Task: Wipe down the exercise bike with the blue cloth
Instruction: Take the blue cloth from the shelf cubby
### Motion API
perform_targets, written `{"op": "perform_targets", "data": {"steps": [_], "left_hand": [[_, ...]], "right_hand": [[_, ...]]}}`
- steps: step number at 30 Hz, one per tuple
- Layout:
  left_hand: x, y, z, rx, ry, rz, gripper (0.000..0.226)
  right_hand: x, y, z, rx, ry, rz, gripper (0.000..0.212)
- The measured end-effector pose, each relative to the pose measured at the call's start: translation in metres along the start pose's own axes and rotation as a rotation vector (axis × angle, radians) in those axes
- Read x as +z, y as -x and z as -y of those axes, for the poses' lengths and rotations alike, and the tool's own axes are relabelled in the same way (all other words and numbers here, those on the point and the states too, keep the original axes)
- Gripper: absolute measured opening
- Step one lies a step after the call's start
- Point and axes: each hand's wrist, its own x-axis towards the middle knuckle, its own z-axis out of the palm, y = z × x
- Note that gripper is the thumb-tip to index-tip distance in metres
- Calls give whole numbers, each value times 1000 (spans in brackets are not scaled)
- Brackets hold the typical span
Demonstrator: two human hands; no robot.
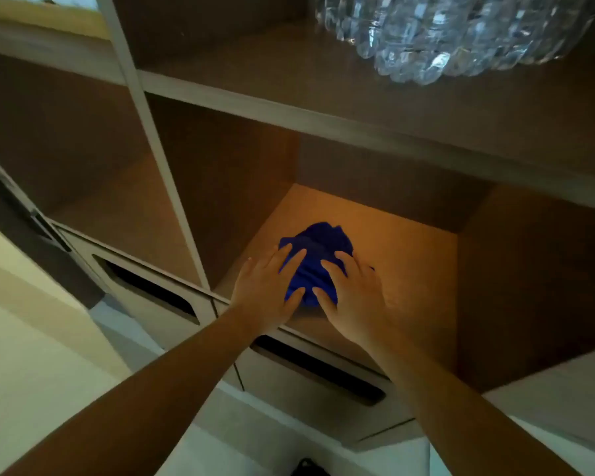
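A crumpled blue cloth (318, 247) lies on the lit wooden floor of a shelf compartment (409, 269). My left hand (266, 290) rests on the cloth's left side with fingers spread flat. On its right side lies my right hand (354, 297), fingers apart and curved over the fabric. Both hands touch the cloth, and neither has closed around it. The exercise bike is not in view.
The compartment sits in a brown shelving unit with pale edges (172, 187). On the shelf above stands a cut-glass bowl (454, 32). Below the compartment are drawers with dark slot handles (323, 372). A pale surface (21, 338) lies at the lower left.
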Motion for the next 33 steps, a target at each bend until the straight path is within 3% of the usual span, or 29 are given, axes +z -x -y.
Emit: {"op": "perform_targets", "data": {"steps": [8,14,18,21,23,27,33], "left_hand": [[24,-44,4,-28,-13,112,63],[46,-51,4,-32,59,239,79],[47,-48,4,-50,-18,191,72],[44,-45,1,-96,14,142,58],[43,-41,0,-113,92,136,51],[32,-21,5,-141,297,53,26],[1,40,29,-282,218,-144,40]], "right_hand": [[22,-39,-24,-19,-40,146,59],[42,-41,-35,-35,-169,313,71],[45,-41,-41,-108,-175,229,76],[48,-45,-46,-105,-176,299,80],[50,-48,-45,-125,-221,327,72],[52,-52,-32,-263,-400,225,44],[51,-56,20,-458,-581,237,39]]}}
